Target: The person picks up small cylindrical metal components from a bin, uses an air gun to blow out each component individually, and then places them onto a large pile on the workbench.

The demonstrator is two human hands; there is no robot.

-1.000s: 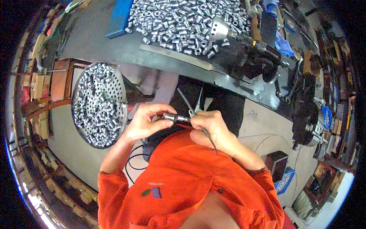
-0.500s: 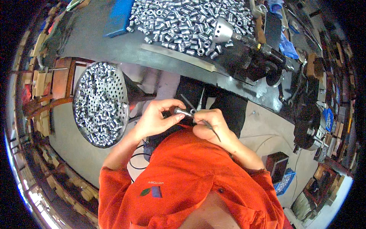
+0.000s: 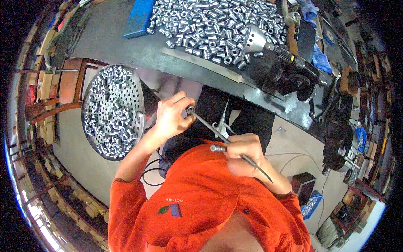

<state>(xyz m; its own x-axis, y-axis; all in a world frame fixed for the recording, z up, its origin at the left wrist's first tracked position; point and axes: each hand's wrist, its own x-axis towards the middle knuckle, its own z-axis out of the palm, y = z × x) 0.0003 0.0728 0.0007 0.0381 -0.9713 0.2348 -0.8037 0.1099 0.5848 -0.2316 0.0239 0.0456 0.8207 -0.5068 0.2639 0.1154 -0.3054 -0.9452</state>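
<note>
Far left, round holed tray bearing small metal tubes, apart from hands. Left hand closed, pinching one metal sleeve, open end showing. Thin dark rod slants from sleeve's mouth into right hand; can't tell from here if tip sits inside. Right hand closed round rod and short metal plug, plug's end poking out bare. Just changed: sleeve off plug, rod at sleeve instead; work seems passed from plug to rod. Hands wider apart than half second ago.
</note>
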